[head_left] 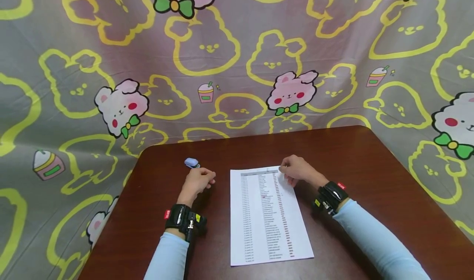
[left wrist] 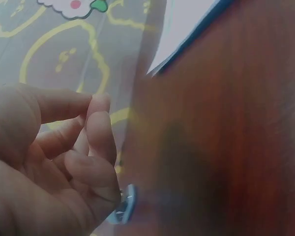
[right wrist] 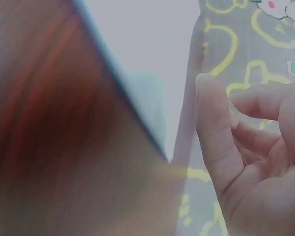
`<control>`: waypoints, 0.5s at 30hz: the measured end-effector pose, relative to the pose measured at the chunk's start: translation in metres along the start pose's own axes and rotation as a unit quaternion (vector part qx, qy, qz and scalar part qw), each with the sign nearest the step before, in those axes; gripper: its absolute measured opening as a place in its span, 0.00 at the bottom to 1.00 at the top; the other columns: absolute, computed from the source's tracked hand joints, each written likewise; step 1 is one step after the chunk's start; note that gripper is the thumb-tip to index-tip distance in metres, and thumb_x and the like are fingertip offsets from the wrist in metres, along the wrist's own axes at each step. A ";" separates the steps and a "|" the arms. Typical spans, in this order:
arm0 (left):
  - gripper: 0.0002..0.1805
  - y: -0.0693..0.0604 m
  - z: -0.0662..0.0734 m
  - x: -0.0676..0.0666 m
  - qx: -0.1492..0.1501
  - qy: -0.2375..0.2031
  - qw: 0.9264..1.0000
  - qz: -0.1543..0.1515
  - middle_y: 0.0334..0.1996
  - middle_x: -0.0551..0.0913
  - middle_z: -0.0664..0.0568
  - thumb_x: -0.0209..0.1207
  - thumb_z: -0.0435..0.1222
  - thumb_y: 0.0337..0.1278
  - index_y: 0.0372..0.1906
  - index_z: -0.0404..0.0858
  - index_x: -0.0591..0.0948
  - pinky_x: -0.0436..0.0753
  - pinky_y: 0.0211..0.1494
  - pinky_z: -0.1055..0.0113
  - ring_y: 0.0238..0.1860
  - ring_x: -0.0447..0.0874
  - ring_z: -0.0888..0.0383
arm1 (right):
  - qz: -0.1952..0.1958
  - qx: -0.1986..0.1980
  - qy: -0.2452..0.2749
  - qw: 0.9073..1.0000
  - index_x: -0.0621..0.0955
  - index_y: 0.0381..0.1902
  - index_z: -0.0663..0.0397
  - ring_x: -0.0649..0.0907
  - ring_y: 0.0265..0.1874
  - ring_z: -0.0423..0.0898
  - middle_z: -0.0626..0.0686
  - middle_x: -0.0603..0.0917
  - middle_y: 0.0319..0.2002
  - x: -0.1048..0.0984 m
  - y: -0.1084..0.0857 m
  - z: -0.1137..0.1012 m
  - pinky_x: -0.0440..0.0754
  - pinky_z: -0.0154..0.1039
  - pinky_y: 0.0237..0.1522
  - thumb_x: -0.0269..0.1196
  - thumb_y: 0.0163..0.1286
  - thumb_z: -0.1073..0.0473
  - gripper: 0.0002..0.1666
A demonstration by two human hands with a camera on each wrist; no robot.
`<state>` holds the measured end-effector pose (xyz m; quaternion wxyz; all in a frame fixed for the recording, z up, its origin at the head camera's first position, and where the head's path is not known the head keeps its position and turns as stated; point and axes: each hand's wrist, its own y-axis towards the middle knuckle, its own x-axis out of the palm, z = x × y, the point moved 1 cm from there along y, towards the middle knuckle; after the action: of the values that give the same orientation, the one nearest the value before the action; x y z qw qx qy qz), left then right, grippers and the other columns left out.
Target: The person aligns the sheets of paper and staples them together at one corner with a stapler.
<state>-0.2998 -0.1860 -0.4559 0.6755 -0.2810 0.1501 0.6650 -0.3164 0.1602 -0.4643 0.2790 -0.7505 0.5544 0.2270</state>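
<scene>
A white printed sheet of paper [head_left: 255,214], with rows of text and a grey header band, lies flat on the table. My right hand [head_left: 298,171] hovers at its top right corner; in the right wrist view thumb and finger stand apart beside the paper's corner [right wrist: 152,98], with nothing between them. Left of the paper is my left hand [head_left: 198,181], fingers loosely bent and holding nothing. Just beyond it sits a small pale lavender stapler [head_left: 191,162], partly hidden behind the fingers in the left wrist view.
The dark reddish-brown table [head_left: 344,160] has rounded far corners. A grey curtain [head_left: 237,57] with yellow outlined animals hangs behind it and along the sides. Each wrist wears a black strapped camera [head_left: 181,218], above a light blue sleeve [head_left: 168,255].
</scene>
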 end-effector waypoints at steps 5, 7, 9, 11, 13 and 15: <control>0.17 0.002 0.010 -0.022 0.012 0.010 1.000 0.015 0.39 0.86 0.40 0.56 0.43 0.68 0.49 0.35 0.81 0.69 0.25 0.69 0.33 0.81 0.49 | -0.030 -0.053 0.004 0.998 0.82 0.45 0.61 0.82 0.15 0.47 0.60 0.83 0.28 0.014 0.008 -0.028 0.83 0.40 0.22 0.59 0.72 0.55 0.14; 0.17 0.004 0.015 -0.028 0.018 0.017 0.999 0.022 0.39 0.86 0.40 0.55 0.43 0.69 0.50 0.34 0.81 0.70 0.25 0.68 0.33 0.82 0.49 | -0.044 -0.077 0.002 0.996 0.82 0.46 0.61 0.82 0.16 0.47 0.61 0.84 0.30 0.021 0.011 -0.039 0.83 0.40 0.23 0.58 0.72 0.55 0.15; 0.16 0.008 0.018 -0.034 0.021 0.028 0.999 0.034 0.39 0.86 0.42 0.55 0.43 0.69 0.50 0.36 0.81 0.70 0.25 0.68 0.33 0.82 0.49 | -0.054 -0.097 -0.003 0.994 0.83 0.46 0.60 0.82 0.16 0.47 0.61 0.84 0.30 0.027 0.014 -0.050 0.84 0.43 0.24 0.58 0.72 0.55 0.15; 0.16 0.014 0.020 -0.038 0.025 0.044 0.998 0.048 0.39 0.87 0.42 0.54 0.43 0.68 0.49 0.36 0.81 0.72 0.26 0.68 0.33 0.83 0.52 | -0.063 -0.112 -0.009 0.992 0.83 0.46 0.61 0.83 0.17 0.47 0.60 0.85 0.31 0.034 0.018 -0.061 0.84 0.44 0.25 0.58 0.72 0.55 0.15; 0.16 0.019 0.021 -0.042 0.028 0.071 0.995 0.065 0.40 0.88 0.42 0.54 0.44 0.68 0.49 0.36 0.81 0.73 0.28 0.68 0.32 0.84 0.55 | -0.068 -0.127 -0.017 0.989 0.83 0.46 0.61 0.83 0.18 0.47 0.60 0.85 0.31 0.041 0.021 -0.071 0.84 0.46 0.25 0.57 0.72 0.56 0.15; 0.17 0.023 0.023 -0.047 0.036 0.097 0.991 0.080 0.38 0.89 0.43 0.53 0.43 0.67 0.48 0.36 0.82 0.74 0.30 0.68 0.29 0.84 0.59 | -0.072 -0.135 -0.022 0.988 0.83 0.46 0.62 0.84 0.18 0.47 0.62 0.86 0.32 0.046 0.025 -0.082 0.85 0.46 0.25 0.57 0.72 0.56 0.15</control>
<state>-0.3291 -0.2121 -0.4147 0.6122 -0.3066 0.2610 0.6805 -0.3248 0.0674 -0.4376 0.2027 -0.8141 0.4568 0.2957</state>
